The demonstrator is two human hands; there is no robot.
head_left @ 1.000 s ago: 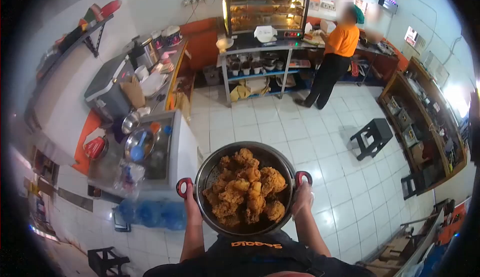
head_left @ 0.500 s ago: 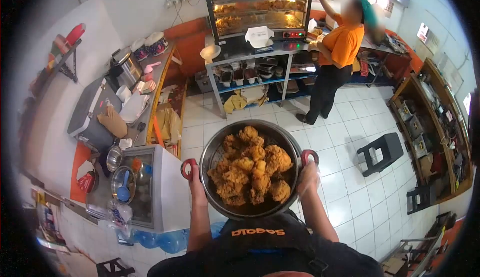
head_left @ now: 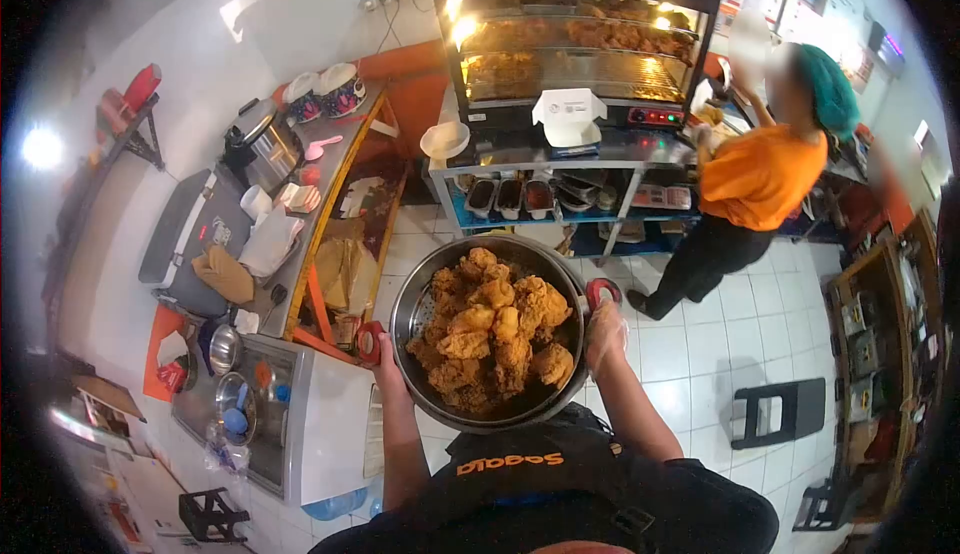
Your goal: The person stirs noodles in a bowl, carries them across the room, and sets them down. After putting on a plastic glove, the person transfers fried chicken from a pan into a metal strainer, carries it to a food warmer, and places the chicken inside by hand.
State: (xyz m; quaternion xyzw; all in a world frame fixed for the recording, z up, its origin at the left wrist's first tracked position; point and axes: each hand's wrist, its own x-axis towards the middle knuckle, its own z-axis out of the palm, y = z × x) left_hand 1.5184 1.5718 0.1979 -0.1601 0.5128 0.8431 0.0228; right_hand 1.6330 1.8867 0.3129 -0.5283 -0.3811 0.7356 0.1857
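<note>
A: What are the hands doing?

B: They're standing apart, each clamped on one side of the steel pan (head_left: 413, 310). The left hand (head_left: 389, 372) is gripping at the red left handle (head_left: 370, 342), and the right hand (head_left: 606, 336) is gripping at the red right handle (head_left: 601, 293). I can't tell how the fingers are curling underneath.

A: Why opposite sides?

B: Probably for balance — the fried chicken (head_left: 490, 332) is heaping up in the middle, so the paired grip is sharing its weight and holding the wide rim roughly level.

A: Where is the pan sitting, then?

B: It's hanging in front of the dark apron (head_left: 520, 494), above the tiled floor (head_left: 690, 404). Being that close to the body is likely easing the strain on the arms.

A: And beyond it?

B: The glass-fronted cabinet (head_left: 575, 72) is standing on the metal counter (head_left: 510, 149), its lamps glowing over food — for warmth and display, I'm supposing. An open white box (head_left: 570, 119) is resting just before it, and a co-worker (head_left: 762, 179) in orange is standing to its right.
</note>
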